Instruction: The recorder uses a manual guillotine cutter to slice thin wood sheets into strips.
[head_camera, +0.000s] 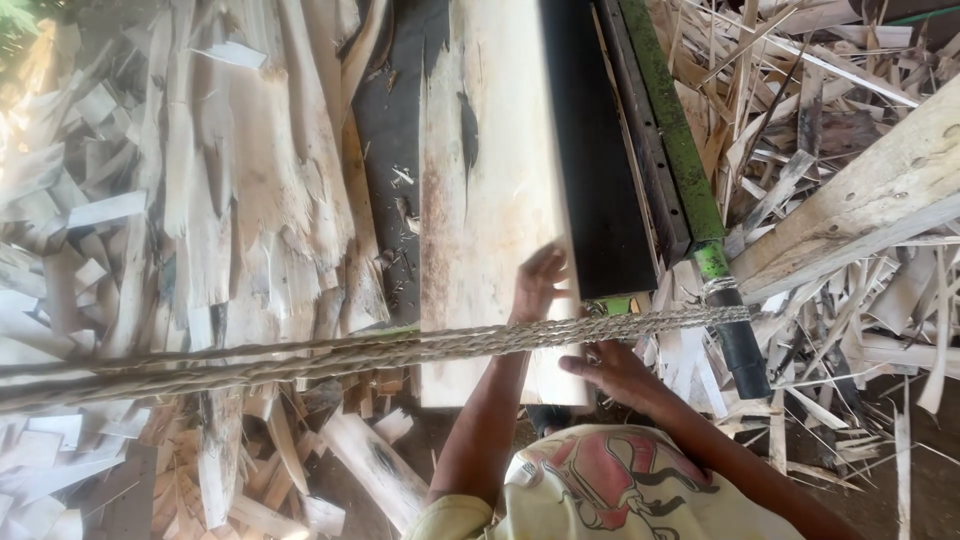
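The left hand (540, 285) lies palm down and unclenched on the right edge of a pale plank (490, 180), fingers spread toward the black slab (600, 150) that the plank butts against. The forearm runs straight up from the body, elbow low. The right hand (612, 372) sits just beside the plank's near corner, wrist bent inward and fingers pointing left at a twisted rope (300, 355). Whether it grips the rope or only touches it, I cannot tell.

The work looks to be at the stage of steadying and lining up the plank. It lies lengthwise away from the person, its near end under the rope, which crosses the whole width. Any further push seems to call for even pressure from the left palm, so the edge keeps against the slab.

Beyond the slab runs a green rail (670, 130) ending in a black handle (745, 350). Wood scraps (200, 200) are heaped on both sides, and a thick beam (860, 200) slants at the right.
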